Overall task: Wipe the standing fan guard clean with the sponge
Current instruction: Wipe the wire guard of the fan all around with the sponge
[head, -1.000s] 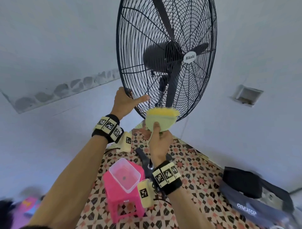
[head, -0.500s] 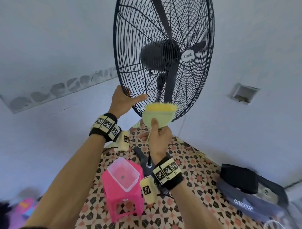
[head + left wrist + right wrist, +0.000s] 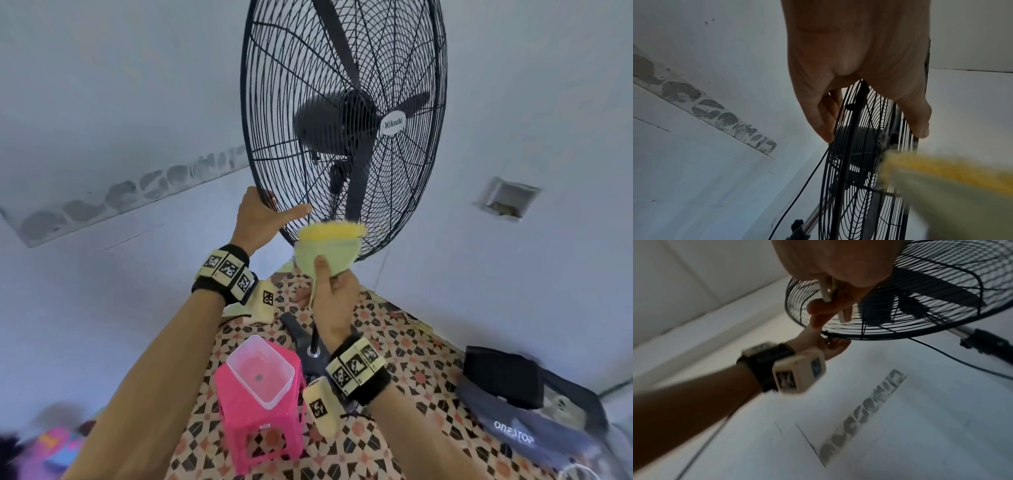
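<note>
Reaching up in the head view, the left hand (image 3: 255, 219) grips the lower left rim of the black fan guard (image 3: 274, 102), fingers wrapped behind the wire and thumb laid along the front. Just right of it, low in the middle of the frame, the right hand (image 3: 334, 298) grasps the sponge (image 3: 327, 245), thumb pressed on its pale green face, the yellow edge up against the bottom of the guard. Below, a pink stool (image 3: 263, 431) on the patterned tile floor (image 3: 411, 359) carries a clear plastic tub (image 3: 262, 371), and a dark bag (image 3: 513, 428) lies at lower right. From the left wrist, the left hand (image 3: 855, 65) fills the top centre, fingers and thumb straddling the rim of the guard (image 3: 855, 186), with the sponge (image 3: 951, 186) a blur at right. From the right wrist, the right hand (image 3: 838, 272) sits at top centre against the guard (image 3: 920, 296); the sponge is barely visible, and the left hand (image 3: 826, 345) holds the rim at mid-frame.
</note>
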Available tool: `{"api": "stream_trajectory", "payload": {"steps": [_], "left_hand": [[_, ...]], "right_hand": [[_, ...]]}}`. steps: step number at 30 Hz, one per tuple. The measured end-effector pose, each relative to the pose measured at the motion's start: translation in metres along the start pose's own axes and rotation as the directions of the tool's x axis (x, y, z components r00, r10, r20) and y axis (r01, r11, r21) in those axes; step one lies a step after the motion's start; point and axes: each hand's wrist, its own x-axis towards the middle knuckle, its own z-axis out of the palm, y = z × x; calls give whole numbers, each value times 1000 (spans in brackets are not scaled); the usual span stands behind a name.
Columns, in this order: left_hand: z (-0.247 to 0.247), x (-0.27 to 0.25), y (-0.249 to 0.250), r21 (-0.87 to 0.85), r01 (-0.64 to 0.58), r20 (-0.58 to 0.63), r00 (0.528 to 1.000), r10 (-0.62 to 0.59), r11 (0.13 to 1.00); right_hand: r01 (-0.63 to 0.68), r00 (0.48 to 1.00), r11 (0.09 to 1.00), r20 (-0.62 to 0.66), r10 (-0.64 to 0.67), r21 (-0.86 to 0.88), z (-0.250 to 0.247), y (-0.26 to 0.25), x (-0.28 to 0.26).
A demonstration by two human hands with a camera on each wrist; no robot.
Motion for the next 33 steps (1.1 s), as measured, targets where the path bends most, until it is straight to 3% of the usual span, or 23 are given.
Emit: {"api": "stream_trajectory", "payload": {"steps": [3,5,10,14,20,24,26,29,33], "left_hand": [[-2,-1,0,-4,-5,3,1000,5,1000],[-3,1,-2,-13,-12,3,1000,12,1000],[2,0,2,-18,-12,-11,1000,12,1000],[1,1,-3,-21,-14,-22,1000,14,1000],[4,3,-4,-33,-36,-26,999,35,999],[13,3,-8,-8,-64,-60,996,63,998],[19,0,-10,7,-63,-87,994,63,998],[23,-2,-7,-21,-47,-63,997,46,999],[23,1,-4,-55,-16,-55,998,13,998]], "right_hand": [[-13,986,980,161,45,-197,4,18,-6],[-81,991,990,97,92,-117,4,12,2],[-74,993,995,-81,80,70,1,2,3],[-82,983,995,158,91,-60,11,17,-10],[-139,985,982,-124,123,-127,-16,41,24],[-339,938,916,-149,313,-212,-51,56,39],[-310,948,907,-158,275,-285,-57,64,53],[-269,963,917,-87,255,-295,-42,60,63],[-106,969,956,187,161,-272,-26,32,42]]}}
